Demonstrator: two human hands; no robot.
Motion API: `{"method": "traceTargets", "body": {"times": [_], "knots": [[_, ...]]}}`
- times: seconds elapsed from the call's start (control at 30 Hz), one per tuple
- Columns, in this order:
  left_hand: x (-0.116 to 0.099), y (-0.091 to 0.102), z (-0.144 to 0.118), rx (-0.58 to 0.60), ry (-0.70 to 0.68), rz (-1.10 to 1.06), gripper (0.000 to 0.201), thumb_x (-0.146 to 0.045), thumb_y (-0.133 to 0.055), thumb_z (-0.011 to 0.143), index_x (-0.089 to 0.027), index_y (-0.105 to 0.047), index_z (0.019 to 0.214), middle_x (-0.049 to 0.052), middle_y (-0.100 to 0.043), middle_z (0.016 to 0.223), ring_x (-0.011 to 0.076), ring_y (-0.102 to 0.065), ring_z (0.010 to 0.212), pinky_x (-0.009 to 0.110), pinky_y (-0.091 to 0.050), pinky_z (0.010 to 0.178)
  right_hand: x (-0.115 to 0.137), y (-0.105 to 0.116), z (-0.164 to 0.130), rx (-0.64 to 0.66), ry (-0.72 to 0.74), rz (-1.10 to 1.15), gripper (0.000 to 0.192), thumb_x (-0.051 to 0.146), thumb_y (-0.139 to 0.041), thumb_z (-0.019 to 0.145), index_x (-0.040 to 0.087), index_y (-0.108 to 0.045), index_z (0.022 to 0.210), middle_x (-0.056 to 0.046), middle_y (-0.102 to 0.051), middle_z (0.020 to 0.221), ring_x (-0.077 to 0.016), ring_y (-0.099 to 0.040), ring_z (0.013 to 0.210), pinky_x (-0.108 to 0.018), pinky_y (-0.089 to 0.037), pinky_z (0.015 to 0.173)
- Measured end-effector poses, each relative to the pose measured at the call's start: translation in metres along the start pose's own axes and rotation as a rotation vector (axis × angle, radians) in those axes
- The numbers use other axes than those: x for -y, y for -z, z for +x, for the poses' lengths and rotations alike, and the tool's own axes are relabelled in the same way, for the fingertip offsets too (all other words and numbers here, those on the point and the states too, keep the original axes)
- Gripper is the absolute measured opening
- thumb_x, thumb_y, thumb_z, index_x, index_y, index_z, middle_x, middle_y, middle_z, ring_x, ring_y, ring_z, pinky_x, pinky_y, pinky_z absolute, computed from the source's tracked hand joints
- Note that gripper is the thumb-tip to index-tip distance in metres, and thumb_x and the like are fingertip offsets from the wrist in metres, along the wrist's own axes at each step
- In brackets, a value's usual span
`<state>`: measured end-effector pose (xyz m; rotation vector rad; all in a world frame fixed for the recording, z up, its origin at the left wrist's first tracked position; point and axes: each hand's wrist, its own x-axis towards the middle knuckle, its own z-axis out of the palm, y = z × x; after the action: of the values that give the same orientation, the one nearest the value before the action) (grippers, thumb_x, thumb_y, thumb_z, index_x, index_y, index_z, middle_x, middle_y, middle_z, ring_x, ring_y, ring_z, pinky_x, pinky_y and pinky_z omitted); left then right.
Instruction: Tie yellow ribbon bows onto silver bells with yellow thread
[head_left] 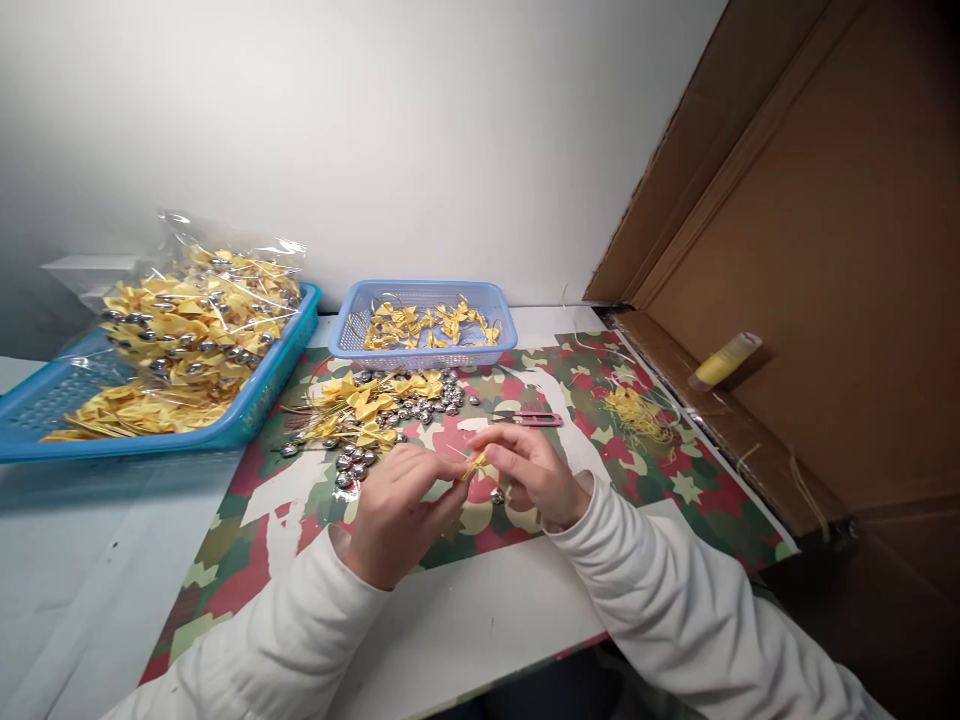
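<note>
At frame centre, our left hand [401,505] and right hand [529,470] pinch one yellow bow [477,464] between fingertips — assembly step, we judge. Next calls for a bell from the pile [382,405] just above.

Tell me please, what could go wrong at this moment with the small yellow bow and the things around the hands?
1. The left hand and right hand pinch the yellow bow only by fingertips; it may slip.
2. The loose silver bells lie close by the left hand; a sleeve could scatter them.
3. The thread snips lie just beyond the right hand, so a careless reach might meet the blades.
</note>
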<state>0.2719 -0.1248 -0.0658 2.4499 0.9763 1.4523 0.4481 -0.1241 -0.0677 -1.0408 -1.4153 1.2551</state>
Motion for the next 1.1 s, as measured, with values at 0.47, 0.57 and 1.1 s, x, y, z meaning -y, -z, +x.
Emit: {"method": "traceTargets", "body": {"times": [0.47,0.57,1.1], "knots": [[0.014,-0.009,-0.005,0.279,-0.167,0.242,0.025,-0.018,-0.053,0.09,-0.021,-0.057,0.066,-0.002,-0.061,0.057,0.0128,-0.054,0.054,0.027,-0.041,0.06,0.0,0.009,0.008,-0.22,0.028,0.294,0.028,0.048,-0.067,0.081,0.022,-0.056,0.08,0.002,-0.061,0.071,-0.0114,-0.058,0.064,-0.026,-0.051,0.065],[0.017,-0.011,-0.007,0.26,0.002,0.262,0.025,-0.018,-0.053,0.087,-0.02,-0.055,0.062,-0.002,-0.06,0.056,0.013,-0.053,0.053,0.025,-0.041,0.059,0.018,0.037,0.015,-0.412,0.158,0.525,0.023,0.037,-0.072,0.08,0.024,-0.053,0.081,0.009,-0.049,0.057,-0.007,-0.046,0.051,-0.021,-0.048,0.058],[0.007,-0.005,0.005,0.306,0.784,-0.478,0.025,-0.04,-0.065,0.078,-0.018,-0.062,0.068,0.002,-0.066,0.072,0.0149,-0.059,0.067,0.025,-0.046,0.062,0.013,0.039,0.013,-0.362,0.324,0.086,0.018,0.038,-0.064,0.085,0.022,-0.055,0.083,0.006,-0.045,0.066,-0.0083,-0.04,0.057,-0.021,-0.037,0.055]]}}
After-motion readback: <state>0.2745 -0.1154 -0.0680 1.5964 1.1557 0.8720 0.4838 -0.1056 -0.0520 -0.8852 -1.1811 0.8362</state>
